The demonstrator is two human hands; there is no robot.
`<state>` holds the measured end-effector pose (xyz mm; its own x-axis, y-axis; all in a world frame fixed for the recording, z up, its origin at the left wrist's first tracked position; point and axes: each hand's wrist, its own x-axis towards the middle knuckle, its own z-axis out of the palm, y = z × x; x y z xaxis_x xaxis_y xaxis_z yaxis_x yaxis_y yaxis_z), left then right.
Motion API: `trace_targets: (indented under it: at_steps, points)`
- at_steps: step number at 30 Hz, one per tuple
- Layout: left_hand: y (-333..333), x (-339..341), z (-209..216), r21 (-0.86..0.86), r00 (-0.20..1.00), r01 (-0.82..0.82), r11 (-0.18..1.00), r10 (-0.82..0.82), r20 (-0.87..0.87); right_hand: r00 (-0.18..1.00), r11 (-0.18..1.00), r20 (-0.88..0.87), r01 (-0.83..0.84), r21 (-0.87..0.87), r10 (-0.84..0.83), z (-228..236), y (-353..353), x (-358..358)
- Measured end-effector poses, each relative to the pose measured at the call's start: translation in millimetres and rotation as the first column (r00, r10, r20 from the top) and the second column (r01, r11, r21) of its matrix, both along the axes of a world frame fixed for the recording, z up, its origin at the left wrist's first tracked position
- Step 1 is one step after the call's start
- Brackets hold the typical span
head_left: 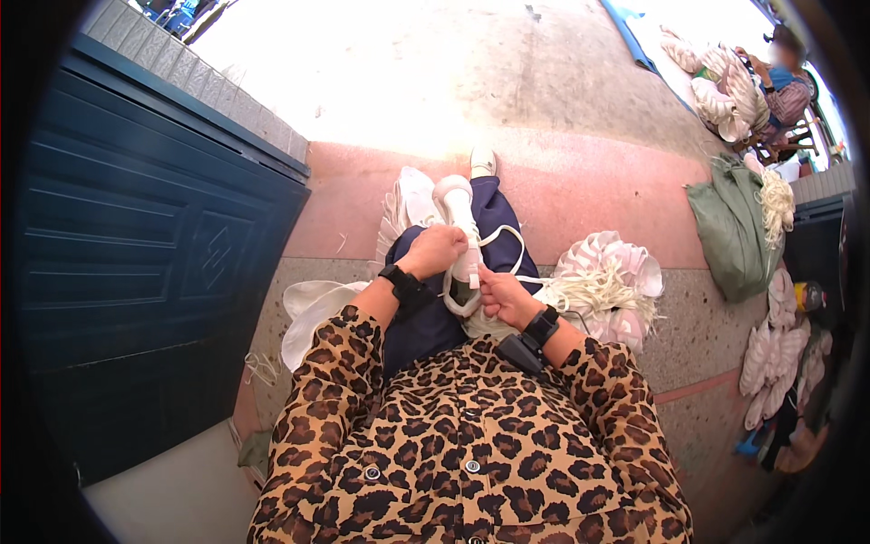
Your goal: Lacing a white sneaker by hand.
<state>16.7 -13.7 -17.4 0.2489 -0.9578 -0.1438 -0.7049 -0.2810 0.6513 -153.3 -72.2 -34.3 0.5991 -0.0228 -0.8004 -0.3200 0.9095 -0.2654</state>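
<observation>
Leopard-print shirt [471,426] nearest — left grip [437,251] closed on white shoe [459,211] — right grip [507,299] pinched narrow on white lace [521,247].

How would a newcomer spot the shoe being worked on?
Start at the leopard-print shirt, then look above it to the dark blue trousers. Over them, between the left hand and right hand, is a pale shoe. Unlike the white stack beside it and the foot-worn shoe beyond, it trails a looped lace.
</observation>
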Motion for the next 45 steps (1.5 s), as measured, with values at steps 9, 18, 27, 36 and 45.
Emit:
trace_targets:
  at_steps: [9, 18, 27, 36, 45]
  points:
    - [12.4, -13.7, -5.1, -0.042, 0.880, -0.362, 0.931, 0.327, -0.344, 0.860, 0.354, -0.310, -0.460, -0.814, 0.406, 16.9, -21.0, 0.4]
    - [9.4, -14.3, 1.2, 0.021, 0.820, -0.380, 0.925, 0.347, -0.454, 0.957, 0.254, -0.071, -0.145, -0.956, 0.281, -0.4, -34.1, 32.1]
    - [7.1, -19.5, 2.5, 0.034, 0.811, -0.420, 0.907, 0.392, -0.434, 0.952, 0.351, -0.035, -0.146, -0.925, 0.304, -12.4, -39.0, 33.4]
    - [4.9, -9.5, 3.0, -0.131, 0.939, -0.319, 0.939, 0.294, -0.177, 0.893, 0.269, -0.197, -0.322, -0.908, 0.405, -0.9, -61.8, 24.5]
    - [-17.2, 24.4, 0.7, -0.028, 0.990, 0.008, 1.000, -0.004, 0.142, 0.760, 0.915, 0.610, 0.380, -0.135, -0.226, 100.4, -102.3, -56.1]
